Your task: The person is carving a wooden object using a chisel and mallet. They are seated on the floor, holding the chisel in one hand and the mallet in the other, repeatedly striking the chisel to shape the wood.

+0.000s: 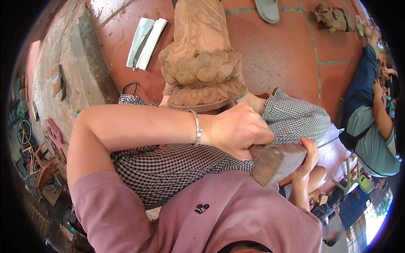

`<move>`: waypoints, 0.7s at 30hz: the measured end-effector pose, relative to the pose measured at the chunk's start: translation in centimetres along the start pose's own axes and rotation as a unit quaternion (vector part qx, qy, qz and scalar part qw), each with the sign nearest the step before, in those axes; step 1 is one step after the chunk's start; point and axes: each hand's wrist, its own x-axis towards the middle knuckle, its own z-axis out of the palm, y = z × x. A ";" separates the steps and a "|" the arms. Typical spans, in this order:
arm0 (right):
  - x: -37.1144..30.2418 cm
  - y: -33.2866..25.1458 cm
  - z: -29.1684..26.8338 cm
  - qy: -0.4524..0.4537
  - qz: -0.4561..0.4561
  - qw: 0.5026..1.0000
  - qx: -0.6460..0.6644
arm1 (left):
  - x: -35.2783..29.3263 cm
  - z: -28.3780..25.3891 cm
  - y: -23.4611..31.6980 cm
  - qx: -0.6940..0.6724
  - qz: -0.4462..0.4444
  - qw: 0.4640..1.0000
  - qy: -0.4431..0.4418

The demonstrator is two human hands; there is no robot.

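A carved wooden statue (202,31) with a lotus-petal base (198,95) is held between my feet on the floor. My left hand (238,128), a silver bracelet at its wrist, is closed around a chisel (232,98). The chisel's thin blade reaches the rim of the base; the fist hides most of its handle. My right hand (311,158) is wrapped round a wooden mallet (280,162). The mallet's block-shaped head overlaps the chisel's handle end in view; whether they touch, I cannot tell.
White folded strips (145,44) lie on the red tiles left of the statue. A grey slipper (268,10) and a rough wood chunk (333,19) are farther off. A large timber slab (80,46) borders the left. At right, another person (371,122) sits near a green chair (354,181).
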 end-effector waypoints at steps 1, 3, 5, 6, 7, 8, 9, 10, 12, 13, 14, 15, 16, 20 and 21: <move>-0.7 0.2 0.2 0.025 0.009 0.999 0.020 | 0.0 0.1 -0.1 -0.005 0.003 1.000 0.009; -1.4 0.6 1.3 0.059 0.002 0.997 0.040 | 0.2 0.6 0.0 -0.014 0.006 1.000 0.027; -0.6 0.4 0.2 0.004 -0.014 1.000 -0.003 | 0.1 0.4 0.0 0.033 -0.013 0.999 -0.019; -0.7 0.1 0.2 0.009 -0.012 1.000 -0.002 | 0.1 0.1 0.0 0.056 -0.019 0.997 -0.042; -0.8 -0.1 0.1 0.013 -0.010 1.000 -0.001 | 0.2 0.3 0.1 0.044 -0.015 0.999 -0.022; -0.9 -0.3 0.0 0.019 -0.008 1.000 0.001 | 0.4 0.6 0.1 0.032 -0.011 0.999 -0.002; -0.7 -0.2 0.1 0.014 -0.019 1.000 0.004 | 0.3 0.9 0.2 0.020 -0.011 1.000 0.022; -0.5 0.0 0.3 0.009 -0.030 0.999 0.007 | 0.1 0.9 0.2 0.019 -0.015 0.999 0.024; -0.2 0.2 0.4 0.005 -0.049 0.999 0.010 | 0.1 1.0 0.2 0.016 -0.018 1.000 0.020; -0.1 0.0 0.2 -0.002 -0.037 0.999 0.019 | 0.4 1.1 0.2 0.024 -0.019 0.999 0.019; -0.5 0.3 0.3 0.029 -0.036 0.999 0.028 | 0.7 1.3 0.1 0.031 -0.020 0.999 0.018; -1.1 1.1 0.9 0.057 -0.039 0.997 0.041 | 0.7 1.5 0.2 0.041 -0.026 0.999 0.022; -1.9 1.4 1.6 0.086 -0.038 0.994 0.046 | 0.7 1.5 0.1 0.038 -0.021 0.999 0.027; 0.7 0.5 0.8 0.020 -0.056 0.998 -0.002 | 0.6 2.5 -0.3 0.050 -0.015 0.997 0.051; 0.6 0.6 0.9 0.033 -0.058 0.998 -0.007 | 0.5 2.5 -0.5 0.054 -0.010 0.997 0.057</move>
